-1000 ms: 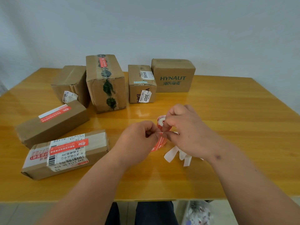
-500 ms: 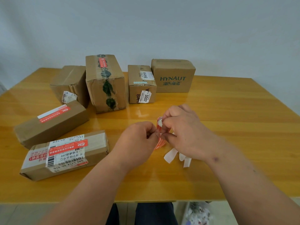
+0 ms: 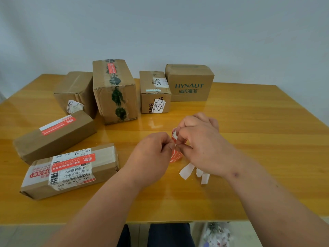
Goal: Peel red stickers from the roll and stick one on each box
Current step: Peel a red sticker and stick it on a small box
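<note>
My right hand (image 3: 201, 148) grips the red sticker roll (image 3: 175, 155) above the table middle, mostly hiding it. My left hand (image 3: 153, 154) pinches the roll's edge with thumb and forefinger, right against the other hand. Several cardboard boxes stand on the left and at the back. Red stickers show on the near flat box (image 3: 71, 168), the long box (image 3: 53, 134) behind it, and the tall box (image 3: 114, 90). The plain box (image 3: 74, 91) at back left, the small BAHA box (image 3: 154, 91) and the HYNAUT box (image 3: 189, 82) show no red sticker.
White backing strips (image 3: 186, 171) lie on the yellow wooden table (image 3: 267, 139) under my right wrist. The table's near edge runs just above my knees. A grey wall stands behind the boxes.
Both hands stay pressed together at the roll with only small finger shifts. The boxes have not moved.
</note>
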`<action>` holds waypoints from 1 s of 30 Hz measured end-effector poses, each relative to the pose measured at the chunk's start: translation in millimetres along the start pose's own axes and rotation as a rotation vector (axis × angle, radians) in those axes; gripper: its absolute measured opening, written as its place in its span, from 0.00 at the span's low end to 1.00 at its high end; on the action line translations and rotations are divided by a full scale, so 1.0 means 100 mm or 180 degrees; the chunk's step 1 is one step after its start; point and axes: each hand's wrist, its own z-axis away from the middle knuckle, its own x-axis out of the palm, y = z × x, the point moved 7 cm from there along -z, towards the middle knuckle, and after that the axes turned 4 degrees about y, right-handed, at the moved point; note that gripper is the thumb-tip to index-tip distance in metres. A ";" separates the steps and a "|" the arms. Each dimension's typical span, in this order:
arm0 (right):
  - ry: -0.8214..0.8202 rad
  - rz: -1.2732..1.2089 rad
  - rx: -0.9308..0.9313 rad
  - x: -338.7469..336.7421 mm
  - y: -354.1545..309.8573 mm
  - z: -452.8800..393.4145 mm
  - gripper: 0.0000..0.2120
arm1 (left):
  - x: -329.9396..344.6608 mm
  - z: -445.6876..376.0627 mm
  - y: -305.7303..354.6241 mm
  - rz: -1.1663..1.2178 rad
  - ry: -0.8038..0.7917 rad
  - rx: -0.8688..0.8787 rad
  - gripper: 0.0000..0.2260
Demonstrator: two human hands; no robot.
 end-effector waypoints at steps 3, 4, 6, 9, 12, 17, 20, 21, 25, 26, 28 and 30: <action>0.0103 -0.0040 -0.0059 0.02 0.00 -0.01 0.06 | -0.01 0.00 -0.01 0.0103 -0.0025 -0.0063 0.09; 0.0131 -0.0059 -0.0074 0.02 0.00 -0.01 0.06 | -0.01 0.00 -0.02 0.0142 -0.0034 -0.0086 0.09; 0.0181 -0.0126 -0.0080 0.04 0.01 -0.01 0.06 | -0.01 0.00 -0.04 0.0217 -0.0053 -0.0121 0.09; 0.0255 -0.0261 -0.0094 0.04 0.02 0.00 0.06 | -0.01 0.00 -0.06 0.0319 -0.0089 -0.0174 0.09; 0.0274 -0.0353 -0.0078 0.05 0.02 0.01 0.09 | 0.00 0.00 -0.09 0.0407 -0.0137 -0.0270 0.10; 0.0297 -0.0350 0.0021 0.01 0.04 -0.01 0.04 | -0.01 0.00 -0.14 0.0514 -0.0122 -0.0465 0.10; 0.0224 -0.0263 0.0084 -0.05 0.07 -0.04 0.11 | -0.04 0.00 -0.13 0.0537 -0.0152 -0.0550 0.09; 0.0180 -0.0233 0.0095 -0.06 0.07 -0.05 0.13 | -0.06 0.00 -0.11 0.0539 -0.0147 -0.0520 0.09; 0.0057 -0.0171 0.0089 -0.07 0.05 -0.08 0.10 | -0.12 -0.01 -0.03 0.0712 -0.0017 -0.0305 0.07; 0.0030 -0.0182 0.0106 -0.06 0.06 -0.09 0.11 | -0.12 0.00 -0.02 0.0796 0.0009 -0.0288 0.06; -0.0025 -0.0186 0.0112 -0.06 0.07 -0.11 0.10 | -0.13 0.00 -0.01 0.0921 0.0003 -0.0285 0.07; -0.0079 -0.0090 0.0071 -0.05 0.07 -0.13 0.05 | -0.14 -0.01 -0.02 0.0952 0.0004 -0.0316 0.11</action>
